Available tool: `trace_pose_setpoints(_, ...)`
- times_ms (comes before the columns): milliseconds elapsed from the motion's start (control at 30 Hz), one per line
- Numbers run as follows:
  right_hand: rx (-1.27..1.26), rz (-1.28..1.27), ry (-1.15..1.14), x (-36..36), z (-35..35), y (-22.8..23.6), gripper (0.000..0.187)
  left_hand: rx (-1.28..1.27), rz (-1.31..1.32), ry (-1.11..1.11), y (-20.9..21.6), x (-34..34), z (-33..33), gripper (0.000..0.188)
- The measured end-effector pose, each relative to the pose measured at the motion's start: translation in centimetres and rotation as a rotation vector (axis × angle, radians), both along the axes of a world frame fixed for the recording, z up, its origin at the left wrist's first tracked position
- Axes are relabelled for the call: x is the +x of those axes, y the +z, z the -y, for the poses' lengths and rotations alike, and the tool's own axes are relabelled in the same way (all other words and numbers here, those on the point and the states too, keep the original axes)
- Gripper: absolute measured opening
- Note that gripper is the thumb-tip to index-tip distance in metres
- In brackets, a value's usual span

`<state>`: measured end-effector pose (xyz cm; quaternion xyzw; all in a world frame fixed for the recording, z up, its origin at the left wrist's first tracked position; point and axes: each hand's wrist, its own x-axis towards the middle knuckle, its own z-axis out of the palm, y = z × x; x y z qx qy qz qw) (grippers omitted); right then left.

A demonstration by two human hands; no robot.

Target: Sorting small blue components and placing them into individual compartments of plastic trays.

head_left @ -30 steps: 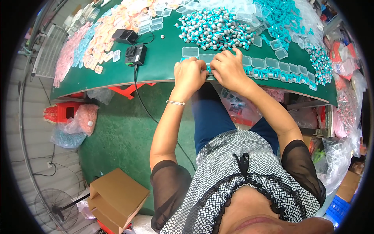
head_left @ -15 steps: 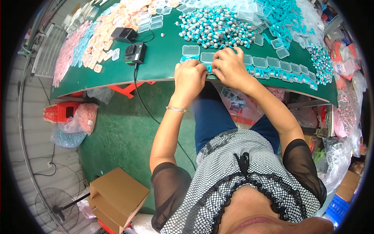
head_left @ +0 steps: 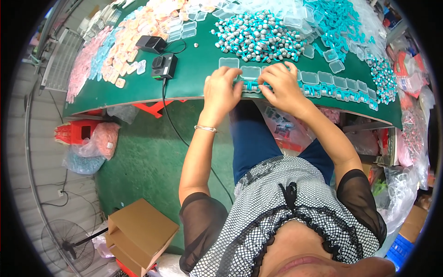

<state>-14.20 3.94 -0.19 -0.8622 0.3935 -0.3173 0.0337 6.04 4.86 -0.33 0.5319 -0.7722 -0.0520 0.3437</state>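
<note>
A row of small clear plastic boxes with raised lids runs along the table's near edge, teal pieces lying in them. One such box (head_left: 251,86) sits between my hands, its clear lid (head_left: 251,72) standing behind it. At the box's left end is my left hand (head_left: 221,90), fingers bent and thumb apart from them, with nothing visible in its grasp. My right hand (head_left: 282,87) is at the other end, thumb and fingertips spread; whether it touches the box I cannot tell. Another clear lid (head_left: 229,63) shows beyond my left hand, which hides its box.
Behind the row lies a heap of teal-and-grey small parts (head_left: 260,37), with teal plastic pieces (head_left: 334,23) to its right. Two black devices (head_left: 164,66) with cables stand left on the green table (head_left: 194,83). Peach pieces (head_left: 122,51) cover the far left.
My hands have drawn apart from the box between them, showing its teal contents and lid. My fingers have opened from their close grip. The whole view has shifted slightly.
</note>
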Motion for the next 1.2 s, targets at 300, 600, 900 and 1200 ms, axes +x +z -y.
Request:
trace_pose_setpoints(300, -0.005, 0.027, -0.112, -6.1, -1.2, 1.7, 0.007, 0.082, 0.19, 0.279, 0.0, -2.1, 8.3, 0.016)
trace_pose_setpoints(600, 0.013, 0.103, -0.284, -14.2, -1.4, 1.1, 0.007, 0.244, 0.287, 0.385, -0.4, -1.4, 9.7, 0.023)
trace_pose_setpoints(900, 0.004, 0.173, -0.859, -32.7, 4.2, -0.4, 0.007, 0.187, 0.202, 0.361, 0.0, -1.3, 9.6, 0.017)
trace_pose_setpoints(1200, 0.034, -0.533, -1.107, -37.3, 8.4, -1.7, 0.016, 0.129, 0.085, 0.333, 0.6, -0.2, 9.1, 0.018)
